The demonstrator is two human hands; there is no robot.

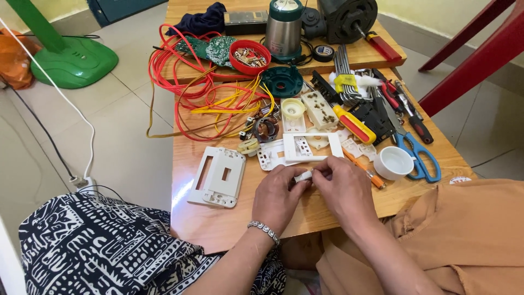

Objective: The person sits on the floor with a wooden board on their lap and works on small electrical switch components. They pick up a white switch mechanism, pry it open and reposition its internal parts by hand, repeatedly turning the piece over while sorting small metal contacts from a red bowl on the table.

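Both hands, the left hand [281,198] and right hand [344,188], pinch a small white plastic part [303,176] between their fingertips, just below a white socket frame [312,147] on the wooden table [218,224].

Bare wood at the table's [218,224] lower-left edge offers open passage; white faceplates [218,176], tangled wires [207,93], a screwdriver [355,124] and scissors [417,155] crowd the centre and right of the frame.

Hands [314,191] at table [218,218] front edge, faceplate [218,176] left, cup [393,162] right
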